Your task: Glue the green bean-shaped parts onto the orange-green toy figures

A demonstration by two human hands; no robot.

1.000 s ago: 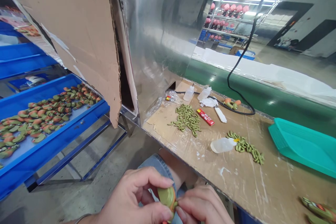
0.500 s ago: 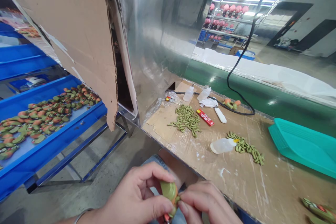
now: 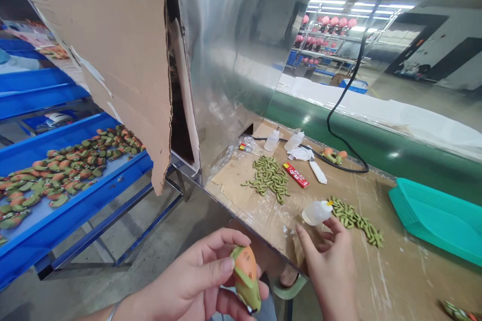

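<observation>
I log an orange-and-green molded figure (image 3: 245,278) at lower center, gripped by the closed fingers of the left hand (image 3: 188,276); it looks light and stiff, best held around its body. The right hand (image 3: 329,271) is open, just beside a plastic squeeze bottle (image 3: 317,212) on the tabletop (image 3: 241,200).

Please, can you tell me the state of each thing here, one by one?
Left hand, holding an orange-and-green molded figure
Right hand, open and empty
Squeeze bottle, lying on its side
Blue tray, full of green-and-orange figures
Cardboard sheet, hanging with torn edges
</observation>
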